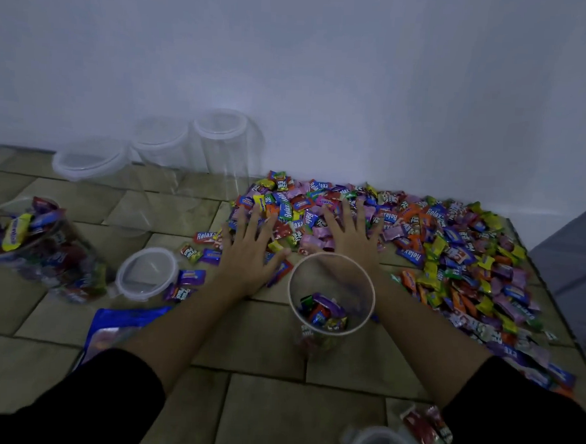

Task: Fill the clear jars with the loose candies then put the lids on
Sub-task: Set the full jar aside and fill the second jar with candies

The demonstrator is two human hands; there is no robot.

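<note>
A wide heap of loose wrapped candies (451,249) covers the tiled floor at the right. My left hand (250,250) and my right hand (349,237) lie flat on the heap's near left edge, fingers spread and straight. Between my forearms stands an open clear jar (331,321) with a few candies at its bottom. At the far left a clear jar (39,244) is full of candies and has no lid on. A loose lid (147,273) lies on the floor beside it.
Three lidded empty clear jars (217,144) stand along the white wall at the back. A blue candy bag (119,328) lies under my left forearm. Another jar rim (381,442) and red wrappers (423,425) sit at the bottom edge. A grey object (572,254) stands at the right.
</note>
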